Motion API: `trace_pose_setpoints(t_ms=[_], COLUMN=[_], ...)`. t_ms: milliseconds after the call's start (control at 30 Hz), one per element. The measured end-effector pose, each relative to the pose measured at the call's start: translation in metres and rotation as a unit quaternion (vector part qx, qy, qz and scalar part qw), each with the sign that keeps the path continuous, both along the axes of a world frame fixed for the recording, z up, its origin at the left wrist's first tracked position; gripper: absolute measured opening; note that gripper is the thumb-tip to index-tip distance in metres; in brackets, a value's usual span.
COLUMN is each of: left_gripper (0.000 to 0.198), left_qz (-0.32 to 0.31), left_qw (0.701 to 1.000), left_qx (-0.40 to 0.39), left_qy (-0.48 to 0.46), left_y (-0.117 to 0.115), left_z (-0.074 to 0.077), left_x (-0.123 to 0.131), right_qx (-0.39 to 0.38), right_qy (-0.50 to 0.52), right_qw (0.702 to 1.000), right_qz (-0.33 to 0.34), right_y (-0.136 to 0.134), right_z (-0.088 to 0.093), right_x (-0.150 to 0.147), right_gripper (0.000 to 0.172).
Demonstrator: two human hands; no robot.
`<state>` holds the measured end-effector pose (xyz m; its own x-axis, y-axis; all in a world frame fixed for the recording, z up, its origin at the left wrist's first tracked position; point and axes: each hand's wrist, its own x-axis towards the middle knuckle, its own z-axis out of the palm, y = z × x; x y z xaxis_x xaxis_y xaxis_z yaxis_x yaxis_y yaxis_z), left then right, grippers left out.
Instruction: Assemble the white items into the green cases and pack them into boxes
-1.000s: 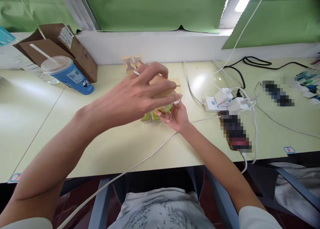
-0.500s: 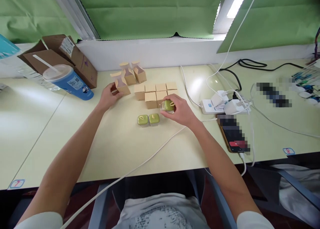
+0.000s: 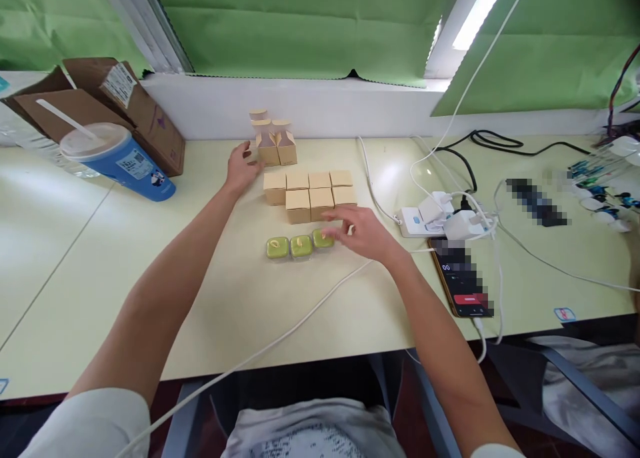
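My left hand (image 3: 243, 169) is beside the open-topped small cardboard boxes (image 3: 269, 153) near the wall, its fingers apart at their left side. Several closed cardboard boxes (image 3: 299, 206) stand in two rows at the middle of the table. In front of them, three small clear cases with green tops line up: a left one (image 3: 277, 247), a middle one (image 3: 301, 246) and a right one (image 3: 321, 239). My right hand (image 3: 357, 231) hovers at the right case with thumb and fingers apart, holding nothing.
A blue cup (image 3: 127, 161) with a straw and a large open carton (image 3: 160, 128) stand at the left. To the right are a power strip (image 3: 413, 223) with plugs, a phone (image 3: 463, 278) and cables. A white cable (image 3: 300, 321) crosses the table front.
My right hand has set the third green-topped case beside the other two and let go. My left hand has pushed its open box back beside the other open ones, and its fingers have opened.
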<state>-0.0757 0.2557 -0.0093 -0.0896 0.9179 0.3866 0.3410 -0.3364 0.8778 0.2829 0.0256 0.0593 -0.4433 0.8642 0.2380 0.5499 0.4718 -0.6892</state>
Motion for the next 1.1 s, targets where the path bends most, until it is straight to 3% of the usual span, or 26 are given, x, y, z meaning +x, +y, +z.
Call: trace_pose_setpoints(t_ms=[67,133,200,267,367,433,567,633,700,767,867,1000,1100], left_gripper=[0.068,0.068,0.093,0.114,0.100,0.090,0.085,0.075,0.071,0.064,0.061,0.057,0.052], left_qz=[0.019,-0.041,-0.141,-0.186,-0.138,-0.107,-0.134,-0.185,-0.255,-0.305,-0.331,-0.341,-0.332], left_qw=[1.000,0.999,0.987,0.975,0.981,0.989,0.983,0.960,0.928,0.903,0.896,0.907,0.915], left_qx=[0.011,0.001,-0.021,-0.041,-0.052,-0.032,0.060,0.088,0.111,0.113,0.093,0.012,-0.018], left_qy=[0.013,0.035,0.077,0.118,0.123,0.096,0.115,0.189,0.246,0.281,0.280,0.245,0.229], left_y=[-0.022,-0.054,-0.086,-0.109,-0.118,-0.115,-0.129,-0.154,-0.183,-0.205,-0.219,-0.212,-0.209], left_z=[0.002,0.005,0.006,0.005,0.007,0.020,0.081,0.115,0.138,0.149,0.153,0.157,0.164], left_x=[-0.014,-0.023,-0.022,-0.011,0.006,0.006,-0.003,0.006,0.025,0.046,0.064,0.056,0.047], right_qx=[0.112,0.204,0.260,0.297,0.334,0.334,0.232,0.134,0.043,-0.019,-0.085,-0.158,-0.202], right_qy=[0.020,0.014,-0.003,-0.009,0.031,0.089,0.217,0.266,0.303,0.336,0.368,0.384,0.428], right_qw=[0.991,0.974,0.962,0.952,0.940,0.936,0.946,0.954,0.952,0.941,0.925,0.909,0.880], right_qz=[-0.067,-0.097,-0.088,-0.071,-0.065,-0.069,-0.059,-0.032,-0.013,-0.027,-0.043,-0.016,-0.041], right_y=[0.001,0.002,0.002,0.001,-0.001,-0.004,-0.014,-0.020,-0.025,-0.028,-0.029,-0.027,-0.024], right_z=[-0.003,-0.009,-0.016,-0.023,-0.030,-0.030,-0.022,-0.019,-0.017,-0.016,-0.011,-0.003,-0.003], right_x=[0.000,-0.003,-0.009,-0.017,-0.028,-0.035,-0.044,-0.049,-0.053,-0.057,-0.059,-0.058,-0.058], right_gripper=[0.027,0.029,0.030,0.029,0.028,0.027,0.021,0.045,0.075,0.084,0.078,0.072,0.075])
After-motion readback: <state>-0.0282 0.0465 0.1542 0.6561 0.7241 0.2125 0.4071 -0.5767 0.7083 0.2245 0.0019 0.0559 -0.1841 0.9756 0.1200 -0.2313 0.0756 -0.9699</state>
